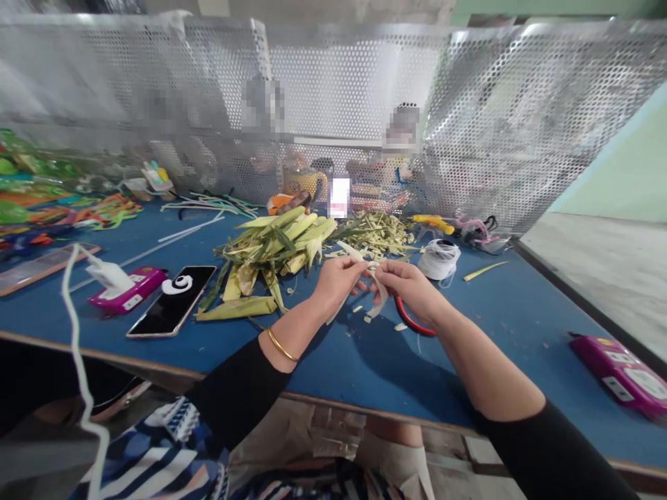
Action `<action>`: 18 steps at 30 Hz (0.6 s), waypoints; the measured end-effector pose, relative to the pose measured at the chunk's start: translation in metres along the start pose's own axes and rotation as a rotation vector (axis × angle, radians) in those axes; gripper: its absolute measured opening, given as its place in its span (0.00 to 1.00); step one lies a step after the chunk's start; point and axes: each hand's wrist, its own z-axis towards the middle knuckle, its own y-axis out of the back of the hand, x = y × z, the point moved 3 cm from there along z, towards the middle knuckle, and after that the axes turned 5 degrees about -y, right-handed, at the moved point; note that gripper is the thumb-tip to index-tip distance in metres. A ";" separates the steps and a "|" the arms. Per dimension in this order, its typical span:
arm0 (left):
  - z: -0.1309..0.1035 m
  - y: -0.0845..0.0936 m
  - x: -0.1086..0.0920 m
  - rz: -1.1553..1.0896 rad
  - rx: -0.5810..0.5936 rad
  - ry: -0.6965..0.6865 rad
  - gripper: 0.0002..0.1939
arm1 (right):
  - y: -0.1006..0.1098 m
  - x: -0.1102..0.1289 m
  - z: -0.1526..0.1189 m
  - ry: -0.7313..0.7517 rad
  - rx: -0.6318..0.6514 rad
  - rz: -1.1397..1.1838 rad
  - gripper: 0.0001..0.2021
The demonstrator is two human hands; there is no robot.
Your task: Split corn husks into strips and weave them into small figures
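Both hands meet over the middle of the blue table, pinching pale strips of corn husk (382, 298). My left hand (341, 278), with a gold bangle at its wrist, has thumb and fingers pressed together on the husk. Close against it, my right hand (397, 281) grips the same pale pieces. A pile of yellow-green corn husks (292, 243) lies left of and beyond my left hand. Under my right wrist shows a red curved handle (411, 321), its other end hidden. Behind that hand stands a spool of white string (439, 260).
Shredded husk scraps (380, 232) are heaped behind my hands. A black phone (174, 302) and a purple tissue pack (128, 290) lie on the left. Another purple pack (622, 375) is at the right edge. A perforated metal screen (349, 83) rises behind the blue table (344, 375).
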 end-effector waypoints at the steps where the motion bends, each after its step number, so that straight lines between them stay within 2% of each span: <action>1: 0.000 0.000 0.000 -0.001 -0.007 0.000 0.09 | -0.002 0.000 -0.001 -0.005 0.012 0.002 0.13; 6: 0.003 -0.002 0.007 -0.246 0.022 0.100 0.04 | -0.004 -0.004 -0.001 0.045 0.011 -0.161 0.12; 8: 0.005 -0.004 0.009 -0.370 0.063 0.135 0.03 | -0.001 -0.002 -0.002 0.085 -0.028 -0.272 0.12; 10: 0.005 -0.004 0.009 -0.416 0.076 0.158 0.04 | 0.003 0.005 -0.004 0.147 -0.130 -0.399 0.13; 13: 0.001 -0.004 0.005 -0.304 0.057 0.136 0.07 | 0.013 0.019 -0.012 0.298 -0.426 -0.568 0.14; 15: -0.005 -0.007 0.001 -0.157 0.098 0.104 0.09 | 0.017 0.024 -0.014 0.353 -0.550 -0.592 0.15; 16: -0.008 -0.009 0.000 -0.080 0.145 0.094 0.09 | 0.019 0.023 -0.013 0.334 -0.537 -0.567 0.16; 18: -0.014 -0.015 -0.001 0.045 0.238 0.080 0.10 | 0.018 0.014 -0.006 0.193 -0.385 -0.450 0.19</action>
